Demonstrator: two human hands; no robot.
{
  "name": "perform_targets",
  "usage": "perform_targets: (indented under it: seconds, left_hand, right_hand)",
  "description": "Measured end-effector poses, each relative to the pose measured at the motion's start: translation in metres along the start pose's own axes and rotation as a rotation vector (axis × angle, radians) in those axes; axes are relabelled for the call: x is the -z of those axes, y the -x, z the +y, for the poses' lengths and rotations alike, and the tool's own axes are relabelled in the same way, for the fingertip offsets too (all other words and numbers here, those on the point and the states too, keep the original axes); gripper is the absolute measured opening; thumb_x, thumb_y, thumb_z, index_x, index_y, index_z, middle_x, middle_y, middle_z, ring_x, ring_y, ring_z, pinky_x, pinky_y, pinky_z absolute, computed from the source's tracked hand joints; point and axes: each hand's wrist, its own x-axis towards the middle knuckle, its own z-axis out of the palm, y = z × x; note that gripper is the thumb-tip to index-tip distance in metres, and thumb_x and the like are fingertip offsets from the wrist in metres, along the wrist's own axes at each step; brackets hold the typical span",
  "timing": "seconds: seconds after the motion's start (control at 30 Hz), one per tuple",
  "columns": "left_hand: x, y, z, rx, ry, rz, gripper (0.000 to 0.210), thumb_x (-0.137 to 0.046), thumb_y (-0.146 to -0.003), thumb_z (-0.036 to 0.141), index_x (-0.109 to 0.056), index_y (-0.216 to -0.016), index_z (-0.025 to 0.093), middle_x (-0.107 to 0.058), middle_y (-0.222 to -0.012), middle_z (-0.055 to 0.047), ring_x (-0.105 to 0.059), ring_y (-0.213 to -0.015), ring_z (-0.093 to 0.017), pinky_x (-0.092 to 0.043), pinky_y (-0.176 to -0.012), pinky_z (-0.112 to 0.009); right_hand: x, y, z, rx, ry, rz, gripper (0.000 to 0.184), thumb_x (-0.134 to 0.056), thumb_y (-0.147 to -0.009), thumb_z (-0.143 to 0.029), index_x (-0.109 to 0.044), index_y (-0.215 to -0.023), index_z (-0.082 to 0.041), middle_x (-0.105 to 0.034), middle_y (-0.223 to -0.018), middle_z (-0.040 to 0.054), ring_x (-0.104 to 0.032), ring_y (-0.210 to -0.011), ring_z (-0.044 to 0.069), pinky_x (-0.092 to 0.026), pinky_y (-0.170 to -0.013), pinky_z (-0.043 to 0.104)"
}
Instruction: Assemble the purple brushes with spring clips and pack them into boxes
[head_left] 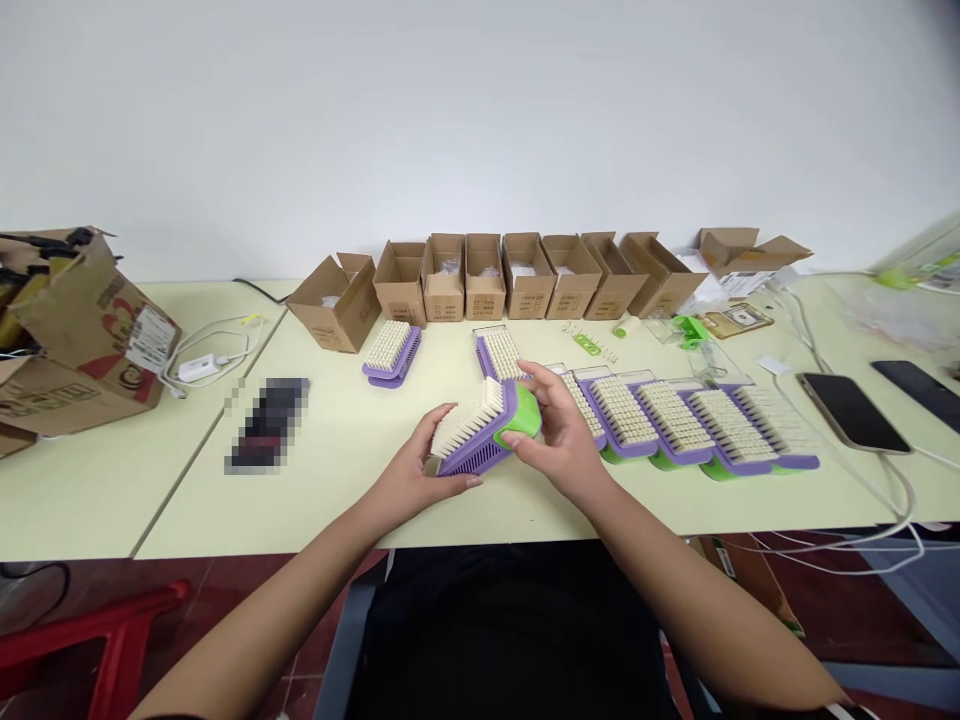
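Between my two hands, tilted above the front of the table, is a purple and green brush [484, 455] with cream bristles facing up and to the left. My left hand [416, 465] grips its left end, thumb along the near side. The green end is gripped by my right hand [559, 435], thumb pressed on the green part. Just right of my right hand lies a row of similar bristled brushes [619, 410]. Behind the held piece sits another brush [501, 352], partly hidden. One more purple brush [391, 350] rests farther back on the left.
Several open cardboard boxes [484, 298] line the back of the table [330, 510]. Small green parts [690, 332] and clear pieces lie at the back right. A phone [851, 412] and cables are on the right. A large carton [112, 330] and white charger [199, 368] stand left.
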Motion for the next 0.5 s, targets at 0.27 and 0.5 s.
perform_targets:
  seconds: [0.27,0.5]
  left_hand:
    - [0.007,-0.032,-0.001,-0.064,0.017,-0.095,0.097,-0.094,-0.081,0.041,-0.045,-0.164,0.032,-0.043,-0.173,-0.011,-0.041,-0.160,-0.038,-0.037,-0.132,-0.054]
    - [0.000,-0.053,0.028,-0.122,0.036,-0.087,0.087,-0.093,-0.083,0.039,-0.051,-0.159,0.026,-0.059,-0.159,-0.013,-0.056,-0.147,-0.037,-0.045,-0.124,-0.052]
  right_hand:
    - [0.014,-0.015,-0.008,-0.006,0.209,-0.130,0.087,-0.092,-0.084,-0.042,-0.051,-0.160,-0.037,-0.052,-0.163,0.0084,-0.051,-0.150,0.034,-0.045,-0.125,0.054]
    - [0.013,-0.027,0.002,-0.030,0.048,-0.107,0.084,-0.087,-0.090,-0.044,-0.047,-0.162,-0.034,-0.054,-0.161,0.0115,-0.054,-0.149,0.032,-0.048,-0.124,0.052]
